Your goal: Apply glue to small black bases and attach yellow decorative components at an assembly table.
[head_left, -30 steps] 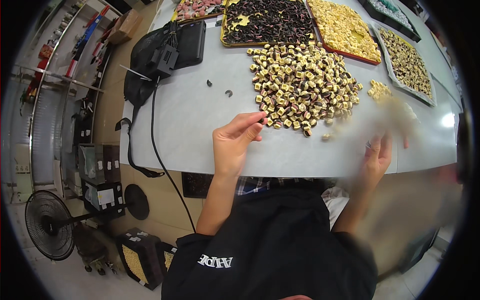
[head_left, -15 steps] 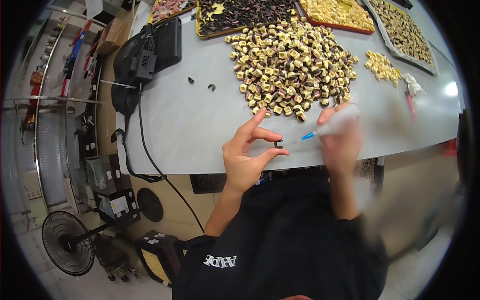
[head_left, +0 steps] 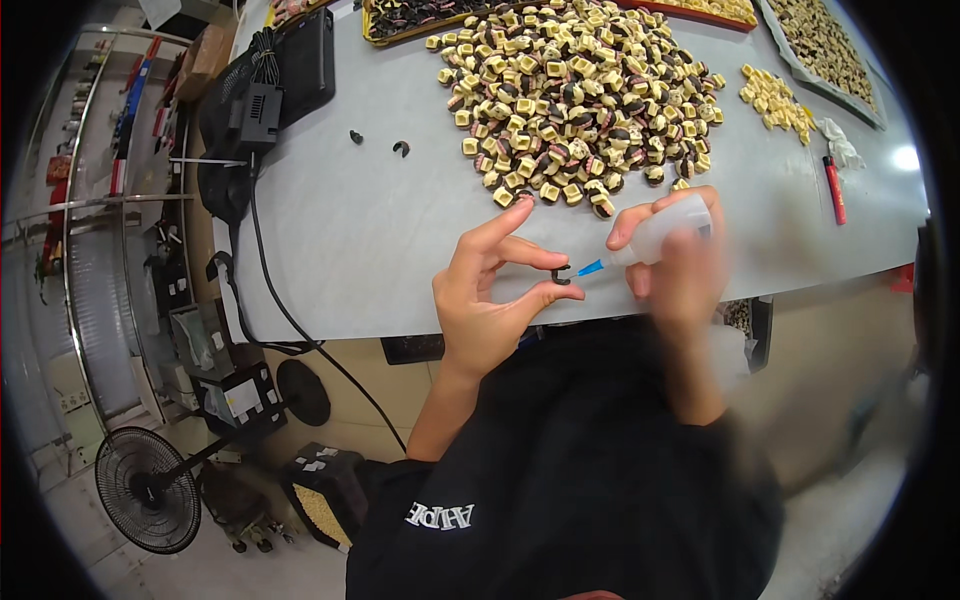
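Note:
Between thumb and forefinger, my left hand (head_left: 483,290) pinches a small black C-shaped piece (head_left: 562,275) near the table's front edge. My right hand (head_left: 688,270) is closed round a translucent white squeeze bottle (head_left: 668,228), tilted with its blue needle tip (head_left: 590,268) pointing left. The tip's end meets or nearly meets the black piece; contact is too fine to tell. Just beyond my hands lies a large heap of small cream, black and pink pieces (head_left: 580,100). Two loose black pieces, one a curved piece (head_left: 401,148), rest on the table to the left.
A black bag (head_left: 222,150) with a power adapter (head_left: 260,115) and cable takes up the table's left side. Trays of small parts, one dark-filled (head_left: 440,18), line the back. To the right are a small cream pile (head_left: 778,103), a red marker (head_left: 834,190) and crumpled tissue (head_left: 841,145).
My right hand has brought the bottle left, so its needle tip has reached the black piece. The left hand keeps its pinch. The whole view has shifted slightly.

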Tool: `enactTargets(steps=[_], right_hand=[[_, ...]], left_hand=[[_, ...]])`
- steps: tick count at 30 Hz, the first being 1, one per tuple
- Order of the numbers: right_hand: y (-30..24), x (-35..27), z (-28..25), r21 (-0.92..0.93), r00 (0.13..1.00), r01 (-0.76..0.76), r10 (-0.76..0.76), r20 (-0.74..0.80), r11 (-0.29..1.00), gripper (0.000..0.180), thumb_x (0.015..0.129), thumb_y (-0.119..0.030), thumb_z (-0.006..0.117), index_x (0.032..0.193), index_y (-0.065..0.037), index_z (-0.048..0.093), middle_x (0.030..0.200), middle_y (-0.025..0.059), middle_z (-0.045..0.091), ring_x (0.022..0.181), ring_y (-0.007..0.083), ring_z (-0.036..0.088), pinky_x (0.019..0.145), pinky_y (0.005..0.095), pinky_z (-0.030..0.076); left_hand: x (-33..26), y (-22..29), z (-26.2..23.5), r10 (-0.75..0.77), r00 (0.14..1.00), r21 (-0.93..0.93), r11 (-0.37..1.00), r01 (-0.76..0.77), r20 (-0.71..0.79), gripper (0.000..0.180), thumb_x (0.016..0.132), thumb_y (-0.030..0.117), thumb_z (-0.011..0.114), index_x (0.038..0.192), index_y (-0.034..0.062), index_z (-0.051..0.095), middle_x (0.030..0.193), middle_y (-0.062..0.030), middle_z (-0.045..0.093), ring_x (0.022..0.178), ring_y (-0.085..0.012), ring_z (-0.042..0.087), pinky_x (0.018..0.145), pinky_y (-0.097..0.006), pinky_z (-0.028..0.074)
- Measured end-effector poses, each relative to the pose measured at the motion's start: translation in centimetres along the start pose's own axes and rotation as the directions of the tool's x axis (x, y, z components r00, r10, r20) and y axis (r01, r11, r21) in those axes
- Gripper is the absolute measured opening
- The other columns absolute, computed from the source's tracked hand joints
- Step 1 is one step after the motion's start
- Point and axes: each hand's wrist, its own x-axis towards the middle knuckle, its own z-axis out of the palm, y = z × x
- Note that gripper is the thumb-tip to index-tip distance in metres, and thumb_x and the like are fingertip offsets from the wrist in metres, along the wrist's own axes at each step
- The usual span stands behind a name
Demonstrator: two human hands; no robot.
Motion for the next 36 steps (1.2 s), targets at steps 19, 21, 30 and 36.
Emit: enactTargets(steps=[19,21,30,36], right_hand=[[-0.13,-0.17,-0.32,-0.064,1.0,0.008,-0.009,-0.007,0.998,0.026,0.092,-0.025,0.052,0.096,-0.002,0.039,0.08,0.0212,0.062,0.044,0.0064,0.043,0.043,0.0177,0.036],[-0.19,-0.13,-0.23,-0.064,1.0,0.015,-0.016,-0.012,0.998,0.027,0.092,-0.025,0.052,0.096,-0.002,0.039,0.08,0.0212,0.062,0.044,0.0064,0.043,0.043,0.0176,0.036],[0.06,-0.04,0.35,-0.064,0.998,0.045,-0.048,-0.036,0.997,0.028,0.091,-0.026,0.053,0.095,-0.002,0.039,0.081,0.0212,0.062,0.046,0.0067,0.045,0.043,0.0171,0.037],[0.05,0.05,0.31,-0.078,0.998,0.045,-0.048,-0.04,0.996,0.028,0.091,-0.026,0.053,0.095,-0.002,0.039,0.081,0.021,0.062,0.046,0.0069,0.045,0.043,0.0172,0.037]], left_hand=[[-0.21,-0.06,-0.08,-0.001,1.0,0.007,1.0,0.001,-0.007,0.069,0.057,-0.011,0.077,0.117,-0.003,0.044,0.081,-0.0115,0.064,0.079,-0.0167,0.061,0.075,-0.029,0.051],[-0.18,-0.06,-0.01,-0.004,1.0,0.0,1.0,0.004,-0.01,0.069,0.056,-0.011,0.078,0.117,-0.0025,0.044,0.08,-0.011,0.064,0.079,-0.0165,0.061,0.075,-0.029,0.051],[-0.21,0.05,0.03,-0.026,1.0,0.002,1.0,0.026,-0.005,0.068,0.056,-0.009,0.079,0.114,-0.0013,0.044,0.08,-0.0104,0.064,0.078,-0.016,0.062,0.075,-0.029,0.05],[-0.2,-0.01,0.01,-0.024,1.0,0.0,1.0,0.024,-0.01,0.068,0.056,-0.01,0.079,0.113,-0.0016,0.044,0.08,-0.0104,0.064,0.078,-0.0161,0.062,0.076,-0.029,0.049]])
